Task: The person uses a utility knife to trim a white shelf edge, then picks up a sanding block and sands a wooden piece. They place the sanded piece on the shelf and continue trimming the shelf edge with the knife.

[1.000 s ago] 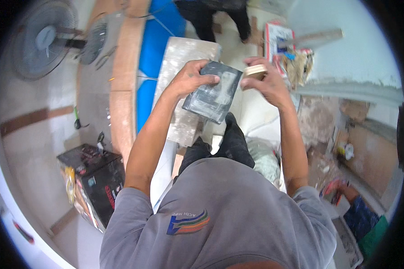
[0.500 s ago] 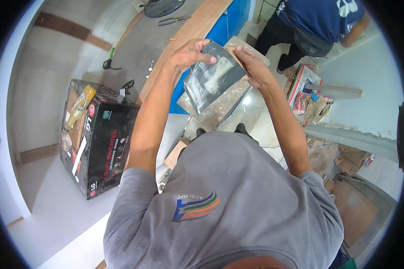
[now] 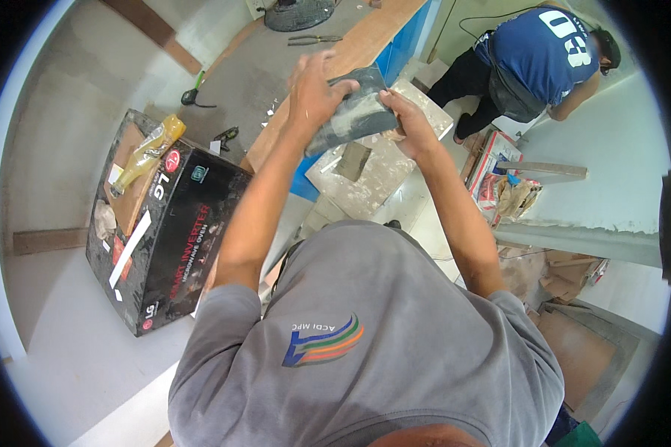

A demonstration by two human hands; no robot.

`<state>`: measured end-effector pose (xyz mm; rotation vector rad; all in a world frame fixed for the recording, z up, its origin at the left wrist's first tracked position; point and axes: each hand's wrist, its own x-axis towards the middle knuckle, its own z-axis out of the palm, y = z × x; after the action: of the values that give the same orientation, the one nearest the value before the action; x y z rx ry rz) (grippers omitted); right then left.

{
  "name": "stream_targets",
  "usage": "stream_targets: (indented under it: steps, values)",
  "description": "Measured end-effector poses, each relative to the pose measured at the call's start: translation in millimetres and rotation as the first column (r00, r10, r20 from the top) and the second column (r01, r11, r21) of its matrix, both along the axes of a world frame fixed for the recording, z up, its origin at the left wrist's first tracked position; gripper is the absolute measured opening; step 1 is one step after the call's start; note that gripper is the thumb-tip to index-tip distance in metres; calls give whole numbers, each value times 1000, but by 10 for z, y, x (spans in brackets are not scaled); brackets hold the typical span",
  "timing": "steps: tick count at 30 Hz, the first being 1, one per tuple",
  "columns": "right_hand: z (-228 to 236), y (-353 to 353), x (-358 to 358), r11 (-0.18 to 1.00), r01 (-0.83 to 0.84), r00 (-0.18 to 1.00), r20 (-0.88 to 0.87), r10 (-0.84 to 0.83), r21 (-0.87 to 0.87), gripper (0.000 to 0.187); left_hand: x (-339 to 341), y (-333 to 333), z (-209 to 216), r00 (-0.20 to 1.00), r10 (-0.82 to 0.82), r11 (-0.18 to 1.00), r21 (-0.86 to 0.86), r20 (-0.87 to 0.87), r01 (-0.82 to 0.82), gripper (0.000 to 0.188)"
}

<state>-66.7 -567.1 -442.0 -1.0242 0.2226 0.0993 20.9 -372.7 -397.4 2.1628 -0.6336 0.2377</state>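
A dark grey sheet of sandpaper (image 3: 367, 112), smeared with white dust, is bent between my two hands. My left hand (image 3: 314, 93) is at its left end, thumb laid against the sheet and fingers slightly blurred. Pinching the right edge, my right hand (image 3: 412, 125) has its thumb on top; a tan piece shows partly under its fingers. Below the hands is a dusty, white-stained board (image 3: 384, 182) with a small grey-brown rectangular piece (image 3: 354, 162) on it.
A black microwave box (image 3: 194, 231) stands at left, a yellowish bottle (image 3: 149, 155) lying on it. Pliers (image 3: 314, 39), a tape measure (image 3: 190, 97) and a fan (image 3: 298, 13) are on the grey surface. Another person (image 3: 529, 63) bends at far right beside a wooden stick (image 3: 548, 168).
The sandpaper has been bent, and its dusty face shows less. My left hand has shifted and its fingers have lifted. The small piece on the board now shows. The other person has leaned rightward.
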Motion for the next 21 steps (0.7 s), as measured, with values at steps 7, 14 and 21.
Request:
stream_targets:
  steps: [7,14,21]
  values:
    - [-170,582,-2,734,429,885,406,-226,-526,73,-395,142,-345,936,-247,872,-479,-250,102,44]
    - [71,721,-241,221,466,875,483,27,-857,80,-458,43,-330,791,-314,751,-647,-525,-131,29]
    - [-147,440,-111,433,427,825,538,173,-794,82,-240,-23,-428,738,-334,714,-668,-587,-209,31]
